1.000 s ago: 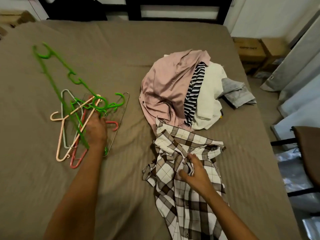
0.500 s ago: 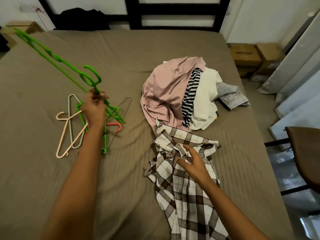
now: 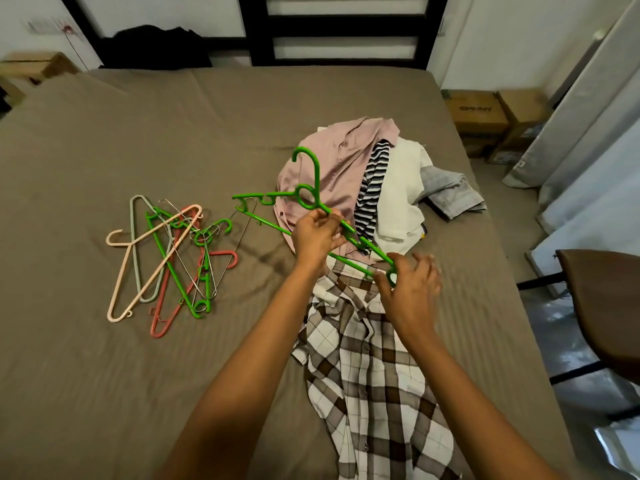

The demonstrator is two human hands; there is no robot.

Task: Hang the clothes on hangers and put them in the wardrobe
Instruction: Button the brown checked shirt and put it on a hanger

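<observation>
My left hand [image 3: 317,237] pinches the green hanger [image 3: 304,199] just below its hook. My right hand [image 3: 410,289], fingers spread, meets its near tip. The hanger has come off the hanger pile [image 3: 166,258] left of the plaid shirt [image 3: 367,368] and now hovers over the shirt's collar, ready, I judge, for threading in.

The only lettering sits on the cardboard box [image 3: 476,110] on the floor just beside the bed's [image 3: 173,133] far right corner: one dark printed word on its top, too blurred to read with certainty; nothing else carries legible text
</observation>
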